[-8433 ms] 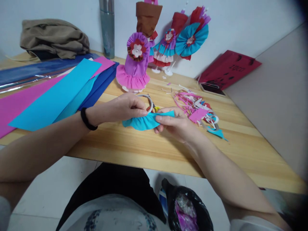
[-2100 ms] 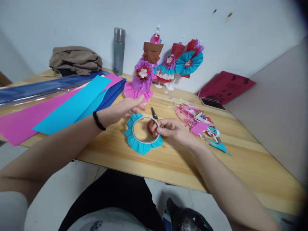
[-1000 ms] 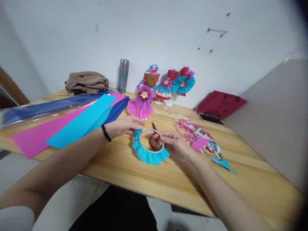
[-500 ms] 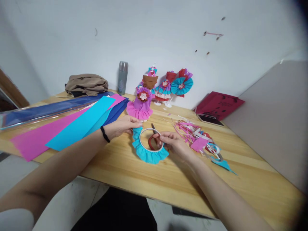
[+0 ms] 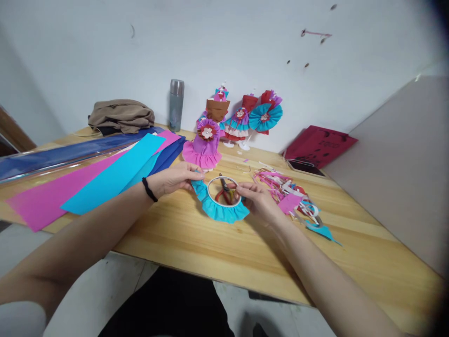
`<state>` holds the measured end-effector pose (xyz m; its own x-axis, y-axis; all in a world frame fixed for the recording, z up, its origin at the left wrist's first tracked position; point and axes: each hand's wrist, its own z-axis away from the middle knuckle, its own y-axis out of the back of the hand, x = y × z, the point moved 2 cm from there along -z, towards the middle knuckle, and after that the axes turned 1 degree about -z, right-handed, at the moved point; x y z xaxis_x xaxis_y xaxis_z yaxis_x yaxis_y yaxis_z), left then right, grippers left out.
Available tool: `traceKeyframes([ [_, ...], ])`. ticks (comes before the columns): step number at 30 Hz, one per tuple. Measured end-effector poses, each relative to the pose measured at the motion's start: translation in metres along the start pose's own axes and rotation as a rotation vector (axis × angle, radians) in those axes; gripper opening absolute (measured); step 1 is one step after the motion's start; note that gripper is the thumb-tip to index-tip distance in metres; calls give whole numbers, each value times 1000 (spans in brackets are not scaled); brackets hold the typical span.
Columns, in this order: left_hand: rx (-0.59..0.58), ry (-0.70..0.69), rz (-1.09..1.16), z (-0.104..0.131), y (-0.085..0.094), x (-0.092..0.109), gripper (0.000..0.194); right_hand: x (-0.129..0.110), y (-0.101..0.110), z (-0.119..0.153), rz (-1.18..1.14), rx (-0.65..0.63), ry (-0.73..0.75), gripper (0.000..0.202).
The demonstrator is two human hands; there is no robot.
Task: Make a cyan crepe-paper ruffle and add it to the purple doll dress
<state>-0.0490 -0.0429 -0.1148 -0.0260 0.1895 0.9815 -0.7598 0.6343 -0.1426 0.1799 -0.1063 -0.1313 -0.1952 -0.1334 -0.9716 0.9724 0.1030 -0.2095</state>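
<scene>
My right hand (image 5: 259,199) is closed on the right side of a white ring (image 5: 209,197). A ruffled turquoise crepe paper strip (image 5: 224,214) runs along the ring's lower edge and trails off to the left. The strip's loose end is pinched in my left hand (image 5: 180,178), between thumb and fingers. Through the ring I see red-handled scissors (image 5: 220,193) on the table, partly hidden by the ring and my right fingers. Beside them shows a yellowish handle of another tool, mostly covered. A purple and pink paper dress (image 5: 205,145) stands just behind the ring.
Turquoise, pink and blue paper sheets (image 5: 115,173) lie at left, near a brown cloth (image 5: 121,116) and a bottle (image 5: 176,105). More paper dresses (image 5: 242,121) stand against the wall. Paper scraps (image 5: 289,201), a phone (image 5: 305,167) and a magenta bag (image 5: 319,145) are at right.
The ring with its ruffle has tilted flatter and shifted slightly up and right, with both hands still holding on. More of the tools shows through it. The camera view has dipped a little.
</scene>
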Motion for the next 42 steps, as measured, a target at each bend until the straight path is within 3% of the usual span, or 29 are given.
traceKeyframes([
  [13, 129, -40, 67, -6, 3, 0, 35, -5, 6, -4, -54, 164, 63, 39],
  [17, 263, -115, -248, -5, 4, 1, 29, -4, 1, -1, -57, 142, 55, 39],
  [21, 500, -454, -779, 6, -14, 14, 18, 1, -7, 5, -34, 72, 31, 45],
  [23, 407, -607, -871, 15, -34, 19, 21, 4, -11, 8, -49, 67, 38, 47],
  [26, 87, -538, -880, 25, -62, 15, 25, 7, -19, 13, -78, 57, 71, 52],
  [28, 17, -450, -840, 29, -73, 10, 26, 8, -24, 17, -53, 50, 92, 55],
  [35, -72, -96, -561, 21, -73, -4, 25, 6, -31, 23, 121, 80, 198, 55],
  [39, -247, -120, -560, 19, -76, -6, 34, 6, -31, 23, 186, 27, 228, 51],
  [42, -274, -176, -535, 21, -78, -6, 33, 4, -30, 26, 218, 6, 257, 49],
])
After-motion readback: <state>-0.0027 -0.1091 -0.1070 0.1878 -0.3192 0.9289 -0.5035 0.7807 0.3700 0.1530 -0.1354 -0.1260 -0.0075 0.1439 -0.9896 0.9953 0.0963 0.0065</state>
